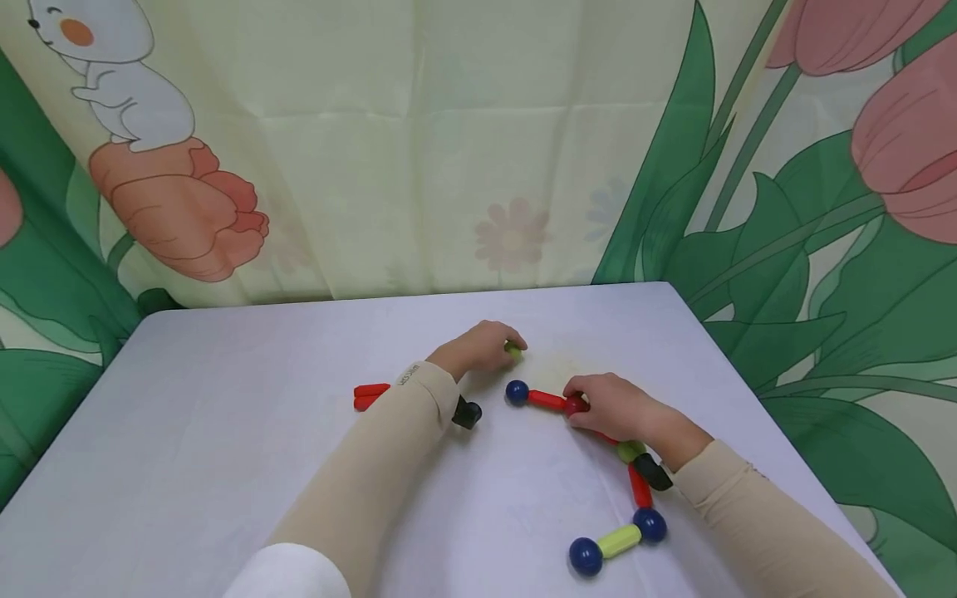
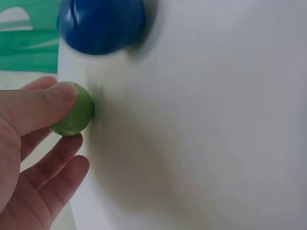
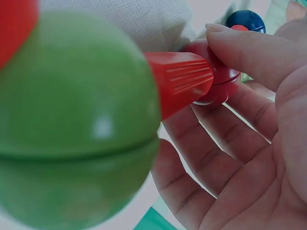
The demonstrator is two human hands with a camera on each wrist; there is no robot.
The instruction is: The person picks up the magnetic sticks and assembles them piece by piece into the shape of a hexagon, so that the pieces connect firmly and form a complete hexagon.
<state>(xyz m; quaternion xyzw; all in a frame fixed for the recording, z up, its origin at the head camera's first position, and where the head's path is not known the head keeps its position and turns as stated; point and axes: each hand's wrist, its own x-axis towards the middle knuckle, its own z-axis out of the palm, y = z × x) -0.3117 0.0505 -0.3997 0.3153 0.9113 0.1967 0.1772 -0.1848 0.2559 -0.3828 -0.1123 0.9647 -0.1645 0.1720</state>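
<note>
My left hand [image 1: 481, 345] pinches a small yellow-green ball [image 2: 79, 115] between thumb and fingers, close over the table. Just nearer than it lies a chain of balls and rods. The chain's far end is a blue ball [image 1: 517, 392], joined by a red rod [image 1: 547, 400] to a red ball [image 3: 225, 76]. My right hand [image 1: 616, 403] holds that red ball with thumb and fingertips. Another red rod [image 3: 180, 79] leads to a green ball [image 3: 81, 115], large in the right wrist view. From there the chain bends toward me through a red rod [image 1: 640, 486].
The chain's near end has a blue ball [image 1: 650, 525], a yellow-green rod [image 1: 620, 541] and a second blue ball [image 1: 586, 556]. Red rods [image 1: 370, 389] lie partly behind my left sleeve. A printed curtain [image 1: 449, 166] hangs behind the white table [image 1: 187, 432].
</note>
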